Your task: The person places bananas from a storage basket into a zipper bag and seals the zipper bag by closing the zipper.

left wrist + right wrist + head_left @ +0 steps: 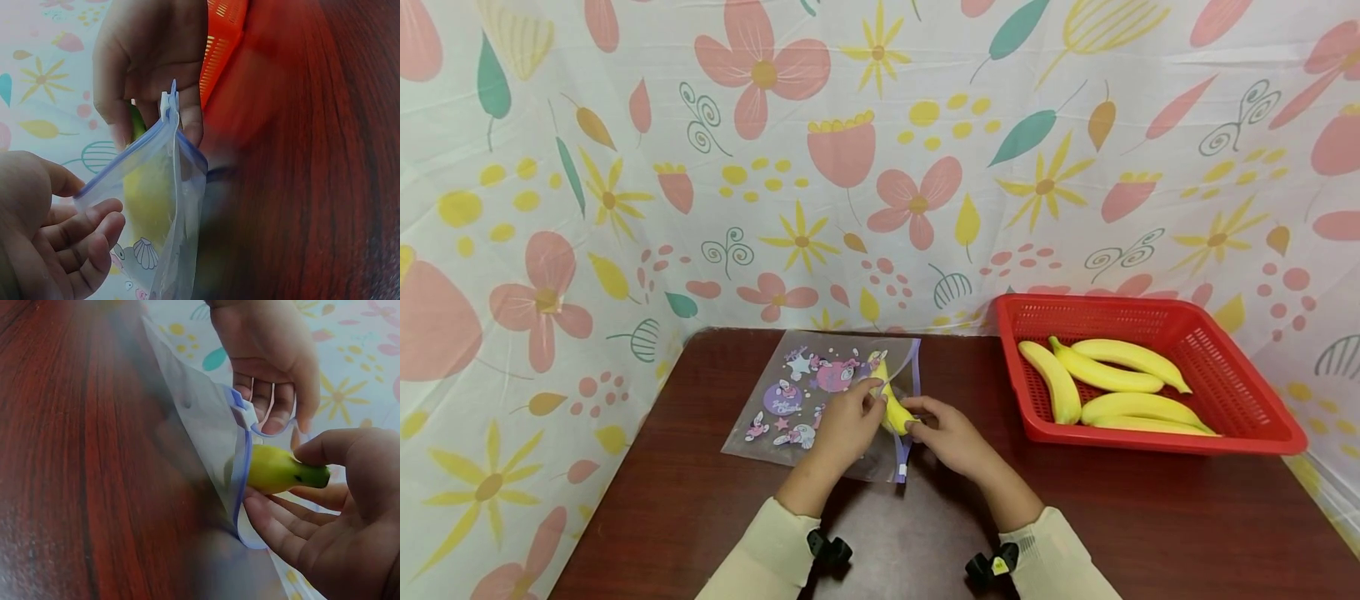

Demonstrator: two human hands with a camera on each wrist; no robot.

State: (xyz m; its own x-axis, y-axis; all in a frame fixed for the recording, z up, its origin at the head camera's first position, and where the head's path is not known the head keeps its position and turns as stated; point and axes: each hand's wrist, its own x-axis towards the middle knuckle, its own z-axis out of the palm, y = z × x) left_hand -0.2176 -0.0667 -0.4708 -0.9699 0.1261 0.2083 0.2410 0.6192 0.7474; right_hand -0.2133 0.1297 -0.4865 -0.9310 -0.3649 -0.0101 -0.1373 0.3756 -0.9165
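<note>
The banana (895, 406) sits half inside the zip bag (808, 400), which lies on the tabletop (700, 500) left of the red basket (1157, 433). The right hand (951, 433) pinches the banana's stem end between thumb and fingers, while the left hand (846, 421) holds the bag's upper lip open with curled fingers. The mouth looks narrow and slack. If the left hand lets the lip sag, the banana may catch on the zip edge (240, 481) and push the whole bag along instead of sliding in. A hard shove could also bruise or split the peel.
</note>
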